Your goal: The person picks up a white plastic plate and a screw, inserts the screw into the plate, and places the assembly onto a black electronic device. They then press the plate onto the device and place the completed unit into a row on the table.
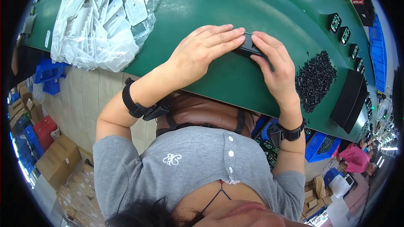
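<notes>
Currently, the left hand (197, 53) lays straight fingers on a black case (248, 47) pinched in the right hand (276, 64).

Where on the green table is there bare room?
Widest: the green table beyond the black device, from the bag of white plates to the circuit-board units. Smaller: nearer than the device, between left hand and right hand. Crowded: left, under the bag; right, around the black pile and black box.
</notes>
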Available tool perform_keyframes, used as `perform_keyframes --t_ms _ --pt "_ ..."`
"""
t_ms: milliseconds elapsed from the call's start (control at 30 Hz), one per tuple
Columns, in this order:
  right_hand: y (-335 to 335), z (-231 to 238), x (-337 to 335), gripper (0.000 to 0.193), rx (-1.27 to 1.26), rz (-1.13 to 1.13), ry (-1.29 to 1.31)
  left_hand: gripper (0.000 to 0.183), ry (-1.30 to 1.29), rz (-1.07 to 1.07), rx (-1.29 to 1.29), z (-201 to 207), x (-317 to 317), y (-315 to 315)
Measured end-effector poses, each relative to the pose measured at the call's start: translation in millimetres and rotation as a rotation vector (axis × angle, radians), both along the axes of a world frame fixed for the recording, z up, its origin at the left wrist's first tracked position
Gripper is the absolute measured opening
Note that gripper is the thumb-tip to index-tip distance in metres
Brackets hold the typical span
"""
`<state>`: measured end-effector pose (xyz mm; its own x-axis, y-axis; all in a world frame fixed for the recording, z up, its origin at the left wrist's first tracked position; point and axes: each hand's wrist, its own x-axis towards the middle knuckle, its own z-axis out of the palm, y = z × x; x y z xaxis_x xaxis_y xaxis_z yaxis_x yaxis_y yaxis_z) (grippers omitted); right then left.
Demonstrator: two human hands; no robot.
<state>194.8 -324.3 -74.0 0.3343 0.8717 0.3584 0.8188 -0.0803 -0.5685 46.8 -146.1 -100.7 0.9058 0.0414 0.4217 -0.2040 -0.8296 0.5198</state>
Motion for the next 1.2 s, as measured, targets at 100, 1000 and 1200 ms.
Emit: perform_keyframes --t_ms 100,1000,1200 --pt "0.0 3.3 -5.2 0.04 -0.05 0.02 -0.074 0.042 -0.01 0.049 0.089 -2.9 -2.0 -3.7" --pt "1.3 1.1 -7.4 0.039 -0.014 -0.038 -0.024 0.053 -0.033 0.063 0.176 -4.3 4.5 5.3" --pt "-1.1 -11.4 -5.7 0.038 0.037 -0.033 -0.134 0.053 -0.03 0.06 0.222 -3.8 2.6 3.9"
